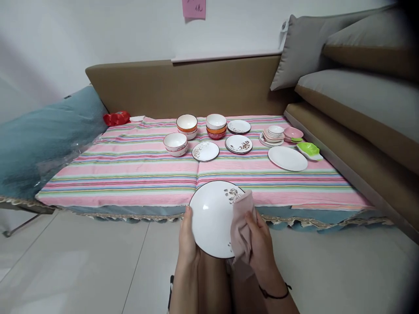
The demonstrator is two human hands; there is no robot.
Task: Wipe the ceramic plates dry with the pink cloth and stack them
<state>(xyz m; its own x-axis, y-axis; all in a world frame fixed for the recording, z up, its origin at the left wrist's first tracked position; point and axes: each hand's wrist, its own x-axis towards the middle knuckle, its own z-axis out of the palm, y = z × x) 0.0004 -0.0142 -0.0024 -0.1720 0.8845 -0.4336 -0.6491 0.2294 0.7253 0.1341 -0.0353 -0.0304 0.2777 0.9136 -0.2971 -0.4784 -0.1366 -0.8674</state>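
Observation:
A round white plate [209,218] with a dark rim and brown flowers is held tilted in front of me, above my knees. Its left edge rests in my left hand [188,237], the thumb on the rim and the other fingers hidden behind. My right hand [261,240] grips a dusty-pink cloth [241,226], which lies over the plate's right edge and covers part of the flower pattern. Beyond the plate, a smaller flowered plate [205,151] and a stack of flowered plates [238,144] lie on the striped cloth [131,174].
Stacked bowls [186,124], more bowls [216,124] and a bowl pair [176,144] stand behind. At right are an oval white plate [287,158], small stacked dishes [273,135], a pink bowl [293,133] and a green leaf-shaped dish [309,150]. Cushions [356,91] are piled right.

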